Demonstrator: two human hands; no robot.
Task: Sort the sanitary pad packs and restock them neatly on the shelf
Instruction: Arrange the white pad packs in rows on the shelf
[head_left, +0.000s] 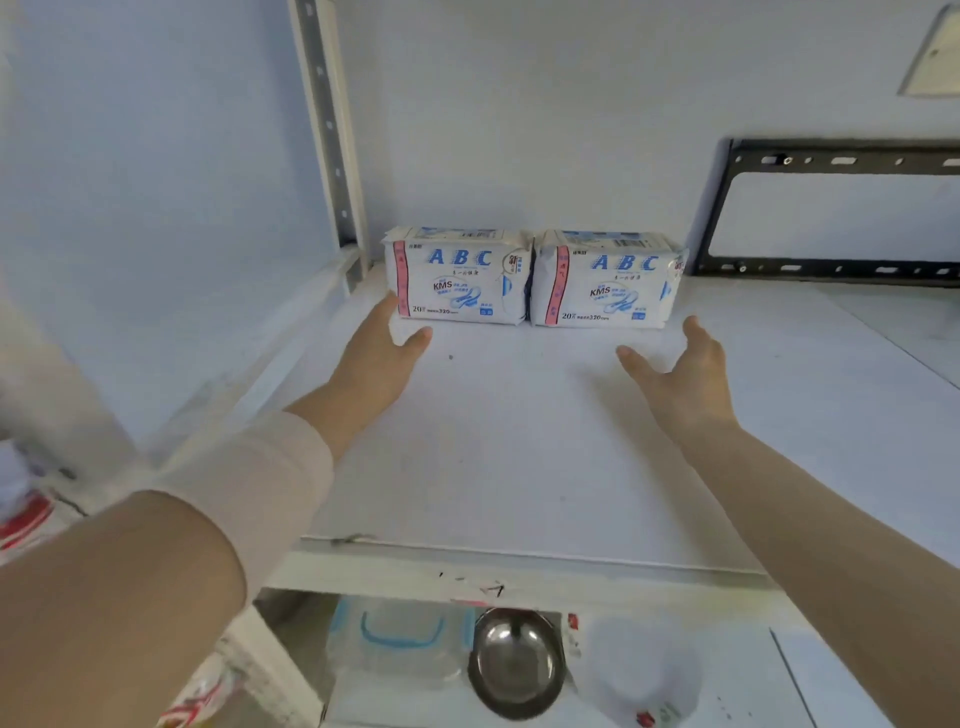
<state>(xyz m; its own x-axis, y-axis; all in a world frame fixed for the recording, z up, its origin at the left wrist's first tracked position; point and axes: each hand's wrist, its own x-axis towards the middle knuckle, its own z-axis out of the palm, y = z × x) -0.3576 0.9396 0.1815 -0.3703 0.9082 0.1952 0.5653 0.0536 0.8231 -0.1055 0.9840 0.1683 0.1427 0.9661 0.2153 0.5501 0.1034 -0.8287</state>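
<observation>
Both arms reach forward over the white shelf. The left hand is flat and low, palm turned in, at about 10 o'clock from the middle of the shelf. Its fingers are spread a little, and the tips touch the bottom left corner of the left pack. The thumb sticks out to the right, just under the pack. A pale pink sleeve covers part of the left arm. The right hand is open at about 2 o'clock, palm turned in. Its fingers are spread and hold nothing. They are near the right pack but do not touch it.

The two packs stand side by side at 12 o'clock, at the back of the shelf, close to the wall. They touch each other. Both face forward and show big blue letters "ABC".

A grey metal post with holes goes up at 11 o'clock, behind the left pack. A black metal frame with slots is on the wall at 2 o'clock. Nothing lies between the hands and the packs.

The packs are soft, puffy plastic bags, white with blue and a pink strip. The shelf is smooth and flat with a pale metal front edge. Under it, at 6 o'clock, sit a round shiny steel bowl and a clear box with a blue lid.
</observation>
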